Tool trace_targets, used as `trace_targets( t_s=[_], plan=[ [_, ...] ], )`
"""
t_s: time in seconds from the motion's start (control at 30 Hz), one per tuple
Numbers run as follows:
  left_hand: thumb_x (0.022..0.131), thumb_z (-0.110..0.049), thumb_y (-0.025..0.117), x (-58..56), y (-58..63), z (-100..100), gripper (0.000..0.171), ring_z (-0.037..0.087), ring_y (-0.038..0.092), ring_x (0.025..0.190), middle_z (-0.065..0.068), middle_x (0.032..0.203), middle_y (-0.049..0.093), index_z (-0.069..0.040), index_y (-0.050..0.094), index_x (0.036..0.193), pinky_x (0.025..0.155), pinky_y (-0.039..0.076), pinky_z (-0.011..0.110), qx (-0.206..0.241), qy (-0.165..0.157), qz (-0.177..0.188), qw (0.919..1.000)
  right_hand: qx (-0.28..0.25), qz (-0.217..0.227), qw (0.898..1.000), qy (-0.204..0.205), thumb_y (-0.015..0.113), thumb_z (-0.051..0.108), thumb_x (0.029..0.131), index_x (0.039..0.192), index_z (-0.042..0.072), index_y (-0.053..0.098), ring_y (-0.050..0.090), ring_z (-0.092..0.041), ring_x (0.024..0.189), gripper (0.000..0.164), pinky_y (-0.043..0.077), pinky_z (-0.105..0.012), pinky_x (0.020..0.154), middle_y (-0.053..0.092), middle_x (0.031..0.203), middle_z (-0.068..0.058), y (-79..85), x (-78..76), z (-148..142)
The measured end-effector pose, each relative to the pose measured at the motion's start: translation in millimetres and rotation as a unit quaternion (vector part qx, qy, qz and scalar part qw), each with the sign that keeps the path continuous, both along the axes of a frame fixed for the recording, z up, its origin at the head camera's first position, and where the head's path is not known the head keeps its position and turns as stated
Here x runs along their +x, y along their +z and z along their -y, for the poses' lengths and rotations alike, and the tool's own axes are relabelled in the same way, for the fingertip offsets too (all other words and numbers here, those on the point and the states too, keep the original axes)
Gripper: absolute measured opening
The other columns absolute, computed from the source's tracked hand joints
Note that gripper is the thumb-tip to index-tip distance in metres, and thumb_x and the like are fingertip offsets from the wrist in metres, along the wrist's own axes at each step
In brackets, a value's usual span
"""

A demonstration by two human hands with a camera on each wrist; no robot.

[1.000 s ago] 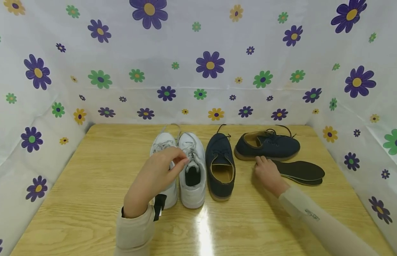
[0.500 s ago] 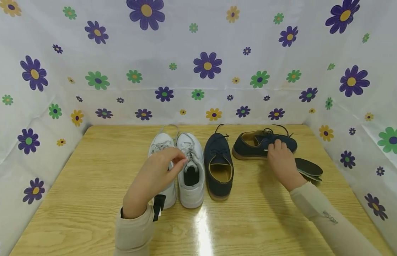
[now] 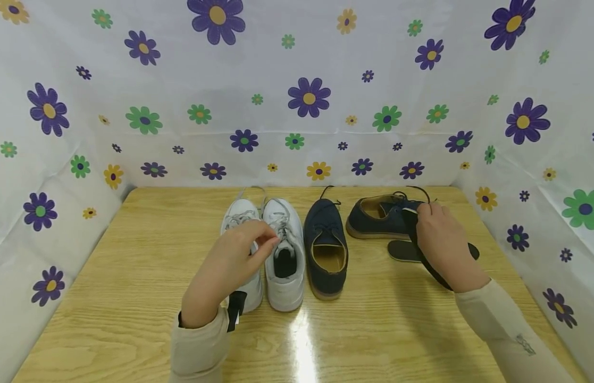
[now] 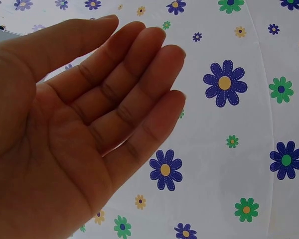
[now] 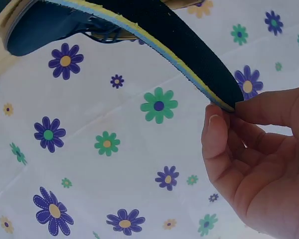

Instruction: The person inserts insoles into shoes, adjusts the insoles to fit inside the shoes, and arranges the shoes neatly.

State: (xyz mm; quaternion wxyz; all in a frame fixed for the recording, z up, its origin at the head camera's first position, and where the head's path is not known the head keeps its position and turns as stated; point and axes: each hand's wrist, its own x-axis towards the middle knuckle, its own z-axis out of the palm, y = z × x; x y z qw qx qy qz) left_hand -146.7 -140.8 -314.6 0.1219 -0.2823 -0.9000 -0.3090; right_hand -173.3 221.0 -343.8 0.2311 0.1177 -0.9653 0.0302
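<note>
My right hand (image 3: 442, 244) pinches one end of a black insole (image 3: 423, 255) between thumb and fingers, holding it tilted above the table. In the right wrist view the held insole (image 5: 184, 50) shows a yellow and light blue edge. A second black insole (image 3: 403, 251) lies on the table, partly hidden behind the hand. Just behind it a navy shoe (image 3: 380, 218) stands sideways, its toe hidden by my hand. My left hand (image 3: 234, 266) hovers over the white sneakers (image 3: 285, 287) holding nothing. Its fingers look relaxed and slightly bent in the left wrist view.
Another navy shoe (image 3: 327, 279) stands heel toward me, beside the white sneakers. Everything rests on a wooden table (image 3: 124, 298). Flower-printed white cloth (image 3: 258, 64) encloses the back and both sides. Loose laces trail behind the shoes.
My right hand has lifted the upper insole off the other one, rising and moving right with it. The left hand stays where it was.
</note>
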Motion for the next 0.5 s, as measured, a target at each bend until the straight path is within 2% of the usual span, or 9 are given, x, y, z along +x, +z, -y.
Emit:
trace_targets(
  t_s=[0.1,0.23,0.33,0.5],
  plan=[
    [0.093,-0.01,0.063,-0.3,-0.3,-1,0.005,0.012,0.056,0.075,-0.001,0.083,0.063,-0.008,0.067,0.091,0.067,0.048,0.031,0.001,-0.001,0.002,1.0,-0.02,0.008,1.0,-0.004,0.055,-0.005,0.09,0.098,-0.013,0.053,0.055,-0.038,0.073,0.011,0.051,-0.044,0.051,0.052,0.086,-0.025,5.3,2.2,0],
    [0.092,-0.01,0.064,-1.4,-2.2,-2,0.004,0.012,0.056,0.074,0.0,0.084,0.063,-0.007,0.067,0.091,0.067,0.048,0.031,0.002,-0.006,0.003,1.0,-0.061,-0.023,0.998,0.004,0.055,-0.006,0.091,0.099,-0.013,0.054,0.058,-0.038,0.073,0.011,0.052,-0.046,0.055,0.054,0.088,-0.026,12.5,2.7,-2],
    [0.092,-0.01,0.064,-1.8,-3.9,-5,0.004,0.012,0.057,0.076,0.0,0.085,0.063,-0.007,0.066,0.091,0.068,0.049,0.031,-0.001,-0.008,0.007,0.9999,-0.107,-0.049,0.993,0.019,0.054,-0.007,0.091,0.098,-0.013,0.052,0.055,-0.038,0.068,0.01,0.05,-0.049,0.059,0.053,0.088,-0.027,19.2,4.4,-4],
    [0.092,-0.01,0.064,-1.6,-5.4,-14,0.004,0.014,0.06,0.079,-0.001,0.085,0.063,-0.009,0.066,0.09,0.07,0.049,0.032,-0.003,-0.021,0.008,0.9997,-0.172,-0.069,0.982,0.041,0.053,-0.006,0.093,0.102,-0.013,0.052,0.054,-0.035,0.074,0.011,0.048,-0.048,0.063,0.052,0.091,-0.025,30.5,12.0,-3]
  ],
)
